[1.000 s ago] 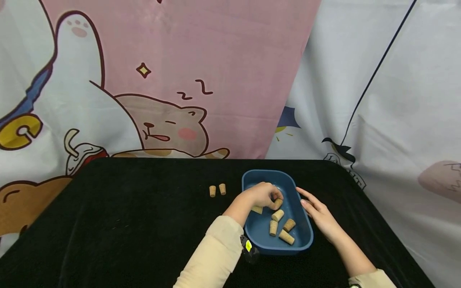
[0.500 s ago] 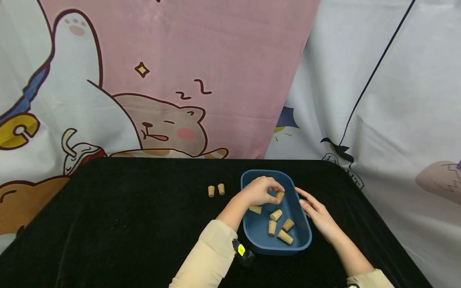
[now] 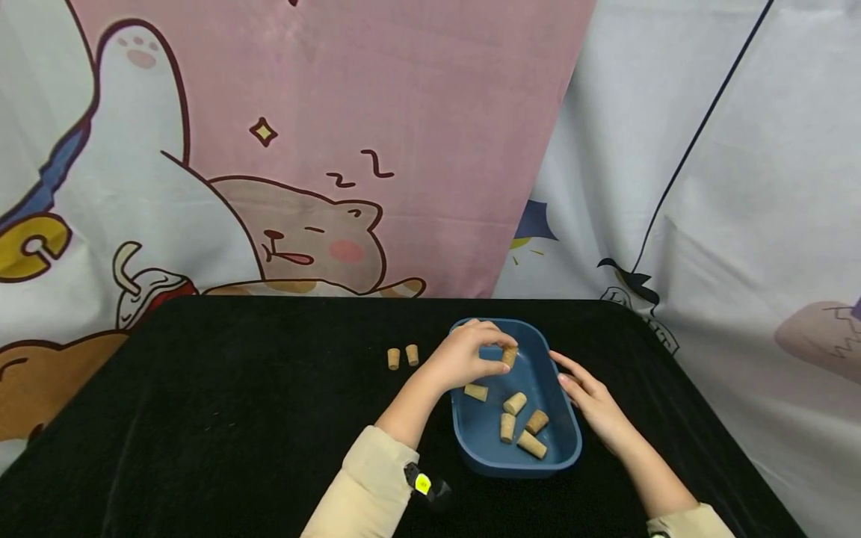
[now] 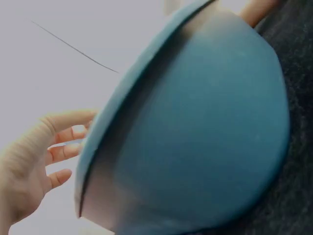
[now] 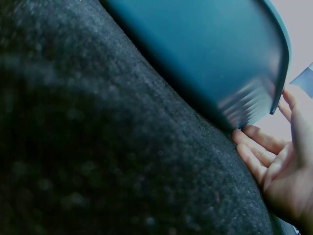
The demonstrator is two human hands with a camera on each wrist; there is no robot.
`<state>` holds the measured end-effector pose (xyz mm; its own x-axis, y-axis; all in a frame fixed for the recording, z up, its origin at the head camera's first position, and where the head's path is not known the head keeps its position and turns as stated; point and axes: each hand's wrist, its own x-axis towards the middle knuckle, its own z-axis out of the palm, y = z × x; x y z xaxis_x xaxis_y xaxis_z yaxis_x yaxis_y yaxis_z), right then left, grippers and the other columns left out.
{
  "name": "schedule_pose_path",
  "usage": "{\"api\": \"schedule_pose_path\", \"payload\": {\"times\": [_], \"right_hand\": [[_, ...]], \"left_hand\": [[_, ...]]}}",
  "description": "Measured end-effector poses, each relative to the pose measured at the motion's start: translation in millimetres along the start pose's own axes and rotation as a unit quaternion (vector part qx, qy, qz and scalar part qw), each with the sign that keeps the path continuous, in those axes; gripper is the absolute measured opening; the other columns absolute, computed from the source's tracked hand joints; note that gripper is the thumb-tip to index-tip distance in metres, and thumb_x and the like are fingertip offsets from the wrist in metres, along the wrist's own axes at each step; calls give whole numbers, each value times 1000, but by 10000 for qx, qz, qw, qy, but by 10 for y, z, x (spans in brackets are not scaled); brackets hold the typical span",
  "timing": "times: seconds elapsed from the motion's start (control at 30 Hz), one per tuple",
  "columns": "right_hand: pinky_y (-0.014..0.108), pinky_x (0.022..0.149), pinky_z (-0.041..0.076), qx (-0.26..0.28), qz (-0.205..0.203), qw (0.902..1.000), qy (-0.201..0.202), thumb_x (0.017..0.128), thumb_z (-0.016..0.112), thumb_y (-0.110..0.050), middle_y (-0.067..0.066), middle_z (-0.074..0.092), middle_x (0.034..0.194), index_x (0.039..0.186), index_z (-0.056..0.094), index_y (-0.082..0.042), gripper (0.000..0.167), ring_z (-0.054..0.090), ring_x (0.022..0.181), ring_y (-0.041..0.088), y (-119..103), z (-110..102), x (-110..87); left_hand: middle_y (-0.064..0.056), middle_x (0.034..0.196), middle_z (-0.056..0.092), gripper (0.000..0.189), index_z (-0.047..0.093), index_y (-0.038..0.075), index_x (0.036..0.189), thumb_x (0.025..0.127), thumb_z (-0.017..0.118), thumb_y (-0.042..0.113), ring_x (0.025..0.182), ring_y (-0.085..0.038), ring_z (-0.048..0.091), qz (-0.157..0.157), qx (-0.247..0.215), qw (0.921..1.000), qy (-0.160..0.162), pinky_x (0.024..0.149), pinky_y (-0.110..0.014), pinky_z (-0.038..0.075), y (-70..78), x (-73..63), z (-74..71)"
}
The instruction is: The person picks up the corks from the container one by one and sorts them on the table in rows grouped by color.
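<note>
In the head view my left hand (image 3: pixel 467 355) is over the far left part of a blue tub (image 3: pixel 484 465), pinching a cork (image 3: pixel 510 356) between thumb and fingers. Below it in the tub lie several more corks, among them a pale one (image 3: pixel 476 392) by the left wall and a darker one (image 3: pixel 537 421) nearer the front. My right hand (image 3: pixel 595 400) rests against the tub's right side, fingers extended. In the right wrist view its fingertips (image 5: pixel 238 135) touch the tub's lower wall (image 5: pixel 210 54). The tub wall (image 4: pixel 195 127) fills much of the left wrist view and hides the held cork there.
Two corks (image 3: pixel 393 359) (image 3: pixel 412 355) stand upright on the black cloth (image 3: pixel 269 418), left of the tub. Behind the table hangs a printed curtain (image 3: pixel 437 112) with cartoon animals.
My left hand has lifted the cork from among the others and moved it up and left, toward the tub's far left side. The right hand stays at the tub's side.
</note>
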<state>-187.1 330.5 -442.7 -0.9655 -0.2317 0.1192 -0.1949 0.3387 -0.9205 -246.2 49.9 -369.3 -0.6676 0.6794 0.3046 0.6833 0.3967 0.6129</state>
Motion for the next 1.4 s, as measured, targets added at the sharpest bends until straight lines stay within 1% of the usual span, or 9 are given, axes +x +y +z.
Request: {"api": "schedule_pose_path", "payload": {"times": [0.17,0.37,0.47,0.57,0.77,0.87,1.0,1.17,1.4], "right_hand": [[30,86,49,-9,81,10000,36,105,37,-29,25,28,149,151,27,-12,50,54,110,4,-9,2,-7],[37,89,49,-103,140,9998,46,105,37,-30,25,28,149,151,27,-12,51,51,118,26,-17,16,-10],[39,91,47,-78,151,9998,72,104,38,-31,24,28,149,151,28,-13,51,45,123,36,-28,25,-6],[42,91,47,-65,166,9998,84,104,38,-32,24,28,149,151,28,-13,51,43,124,42,-28,32,0],[43,90,48,-69,188,9997,116,104,38,-32,24,27,150,151,28,-12,51,43,123,44,-17,33,3],[43,90,48,-68,185,9997,142,104,38,-32,24,27,149,150,28,-12,51,43,123,44,-14,24,2],[46,91,46,-70,218,9996,149,104,38,-33,24,27,150,151,28,-12,52,42,124,44,-17,23,5],[48,92,46,-16,259,9995,159,104,40,-33,24,26,150,150,28,-12,52,42,124,45,-22,26,8],[46,92,46,-5,252,9996,119,104,39,-31,25,27,149,150,28,-11,51,42,123,45,-23,28,1]], "left_hand": [[14,107,60,33,67,22,119,87,72,30,102,-9,50,74,-65,9996,253,85,-27,41,44,-109,-96],[13,108,59,34,66,18,119,87,72,28,105,-17,51,157,-372,9984,408,85,-31,43,73,-234,-218],[11,109,59,34,66,18,119,86,73,26,105,-16,51,168,-410,9977,516,85,-33,44,80,-296,-290],[9,109,60,34,67,16,117,85,75,23,103,-15,51,202,-354,9970,651,85,-37,45,54,-363,-358],[9,109,61,33,68,15,114,82,77,19,100,-19,53,99,-397,9954,866,82,-40,47,-101,-508,-489],[8,107,61,33,69,15,113,81,78,17,98,-18,53,74,-371,9950,922,82,-41,47,-203,-580,-548],[8,104,62,33,69,14,112,80,78,15,94,-18,53,22,-385,9945,974,80,-45,47,-333,-684,-610],[9,104,62,32,69,16,111,80,78,15,94,-22,54,-230,-419,9940,986,80,-50,45,-475,-801,-660],[7,102,62,32,69,16,110,79,79,17,94,-26,54,-503,-489,9927,983,79,-52,44,-676,-891,-715]]}}
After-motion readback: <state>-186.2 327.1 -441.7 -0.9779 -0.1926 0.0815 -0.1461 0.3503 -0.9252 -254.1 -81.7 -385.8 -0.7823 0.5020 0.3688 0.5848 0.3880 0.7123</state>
